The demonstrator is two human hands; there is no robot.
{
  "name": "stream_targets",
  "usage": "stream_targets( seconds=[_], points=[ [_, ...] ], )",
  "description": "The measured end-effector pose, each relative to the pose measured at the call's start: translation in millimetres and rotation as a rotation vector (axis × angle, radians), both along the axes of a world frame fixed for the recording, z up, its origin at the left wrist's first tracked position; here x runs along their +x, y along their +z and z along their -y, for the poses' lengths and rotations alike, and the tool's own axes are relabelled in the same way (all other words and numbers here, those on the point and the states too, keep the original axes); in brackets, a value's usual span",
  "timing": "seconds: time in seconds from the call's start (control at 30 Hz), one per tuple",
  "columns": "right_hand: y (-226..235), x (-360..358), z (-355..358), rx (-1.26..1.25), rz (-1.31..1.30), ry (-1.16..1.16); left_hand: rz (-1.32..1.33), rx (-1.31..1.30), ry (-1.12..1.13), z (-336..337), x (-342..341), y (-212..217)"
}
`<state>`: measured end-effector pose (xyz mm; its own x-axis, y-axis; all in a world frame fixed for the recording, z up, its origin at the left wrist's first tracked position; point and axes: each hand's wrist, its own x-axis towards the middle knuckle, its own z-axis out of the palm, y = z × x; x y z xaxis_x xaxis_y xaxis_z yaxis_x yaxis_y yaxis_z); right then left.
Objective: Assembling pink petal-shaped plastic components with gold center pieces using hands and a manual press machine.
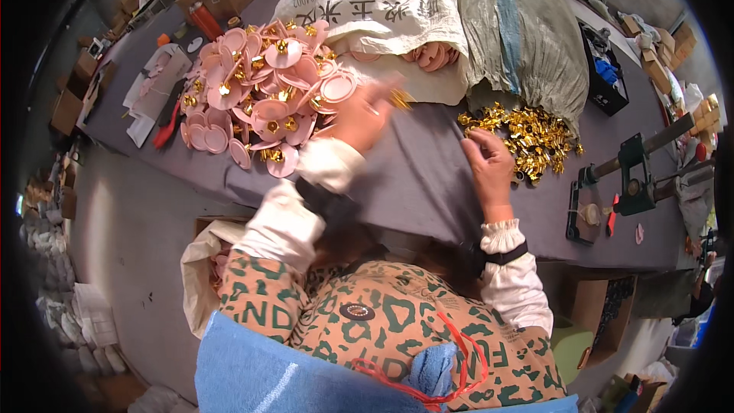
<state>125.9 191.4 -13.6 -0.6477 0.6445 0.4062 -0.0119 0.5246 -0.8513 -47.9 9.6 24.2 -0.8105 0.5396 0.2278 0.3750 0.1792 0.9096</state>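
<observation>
My left hand is smeared by motion at the right edge of a heap of pink plastic discs, many with a gold piece on them. A small gold metal piece shows as a blurred streak at its fingertips. Curled fingers and thumb bring my right hand to the left edge of a pile of loose gold metal pieces. Whatever lies between those fingertips is too small to make out.
Behind the heaps stand a white woven sack with pink discs at its mouth and a grey woven sack. A green hand press stands at the right. Red-handled pliers lie left. A black bin sits back right.
</observation>
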Motion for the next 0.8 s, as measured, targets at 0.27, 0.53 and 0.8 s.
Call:
stream_targets(
  seconds=[0.27, 0.53, 0.8],
  points=[
    [-47.3, -5.2, -38.6, 0.544, 0.160, -0.177, -0.577, -0.205, 0.462, 22.4, -121.4, 66.4],
    [-42.1, -8.7, -34.0, 0.567, 0.186, -0.143, -0.468, -0.541, 0.196, -145.5, -77.3, -63.1],
    [-43.6, -7.2, -30.9, 0.544, 0.228, -0.130, -0.318, -0.335, 0.047, -191.1, -119.4, -65.2]
  ],
)
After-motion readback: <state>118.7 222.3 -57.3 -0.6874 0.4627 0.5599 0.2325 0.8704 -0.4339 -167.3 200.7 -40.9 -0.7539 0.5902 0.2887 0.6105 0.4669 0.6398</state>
